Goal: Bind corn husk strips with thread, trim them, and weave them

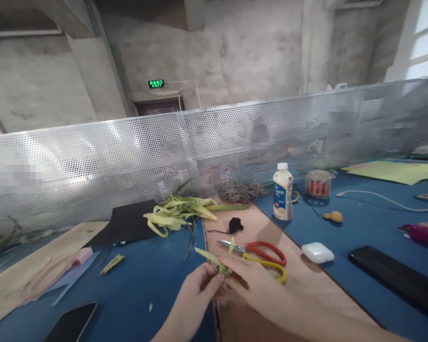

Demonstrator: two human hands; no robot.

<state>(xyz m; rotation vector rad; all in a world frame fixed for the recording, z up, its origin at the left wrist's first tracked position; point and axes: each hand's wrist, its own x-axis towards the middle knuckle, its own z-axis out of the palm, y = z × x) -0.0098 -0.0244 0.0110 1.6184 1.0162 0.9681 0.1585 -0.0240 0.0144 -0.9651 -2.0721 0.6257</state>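
Note:
Both my left hand (199, 288) and my right hand (251, 279) are closed around a small piece woven from green leaf strips (222, 269). Their fingertips meet at it, and two strip ends stick out, one to the upper left and one upward. Much of the woven piece is hidden by the fingers. Just beyond my right hand lie scissors (248, 248) with one red and one yellow handle. Farther back rests a small black bundle of thread (235, 224). A heap of pale green leaf strips (181, 210) spreads behind my left hand.
A milk bottle (283, 192), a clear jar (318, 184), a small gourd (333, 216), a white earphone case (317, 252) and a black case (395, 280) stand or lie right. A phone (72, 323) and papers (39, 270) lie left. A perforated metal screen (128, 156) borders the back.

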